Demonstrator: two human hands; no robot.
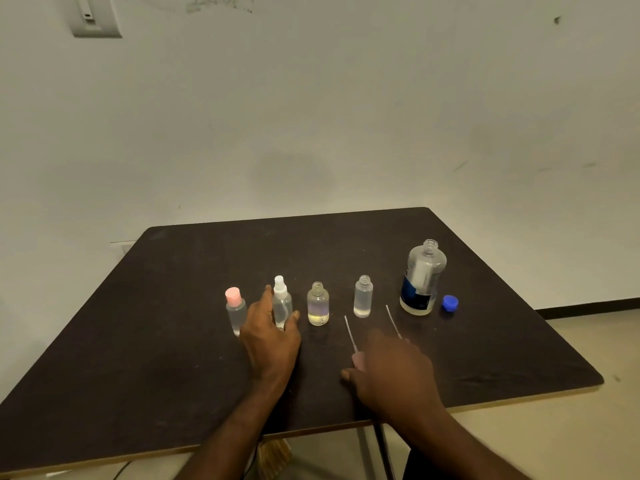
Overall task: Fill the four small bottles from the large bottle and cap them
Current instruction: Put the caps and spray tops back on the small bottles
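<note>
Four small bottles stand in a row on the dark table. From the left they are a pink-capped bottle, a bottle with a white spray top, an uncapped bottle with a yellowish bottom, and an uncapped clear bottle. The large bottle stands open at the right, its blue cap beside it. My left hand rests against the spray bottle, thumb on its right and straight fingers on its left. My right hand lies over two loose pump tops: one with a pink head, another tube.
The table's front edge runs just below my wrists and its right corner lies near the floor strip. A pale wall rises behind the table. Table legs and a cable show under the front edge.
</note>
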